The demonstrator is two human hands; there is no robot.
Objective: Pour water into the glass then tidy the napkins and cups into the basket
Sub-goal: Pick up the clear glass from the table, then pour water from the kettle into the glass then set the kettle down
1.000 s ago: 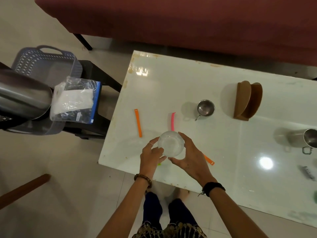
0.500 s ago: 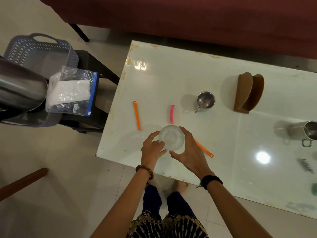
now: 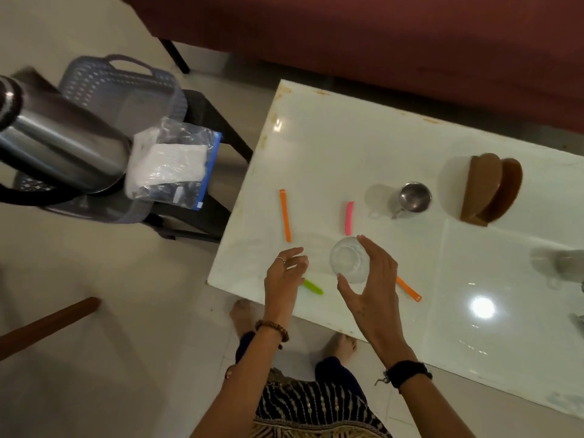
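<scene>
A clear glass [image 3: 347, 260] stands upright near the front edge of the white table [image 3: 331, 153]. My right hand [image 3: 374, 281] curls around its right side, with the thumb at its near rim and the fingers at its far rim. My left hand [image 3: 284, 275] hovers open just left of the glass, not touching it. A grey plastic basket [image 3: 126, 80] sits on a dark stool to the left. A clear bag of white napkins [image 3: 170, 167] rests on the basket's near end. A small steel cup [image 3: 414, 197] stands behind the glass, and another steel cup [image 3: 565, 263] is blurred at the right edge.
A large steel jug [image 3: 60, 147] lies across the basket's left side. A brown wooden napkin holder [image 3: 489, 189] stands at the back right. Orange [image 3: 285, 214], pink [image 3: 349, 218], green [image 3: 313, 287] and orange [image 3: 409, 289] strips lie around the glass. A maroon sofa [image 3: 379, 42] runs behind the table.
My left hand has let go of the glass and drawn away to the left, uncovering the green strip. My right hand stays at the glass.
</scene>
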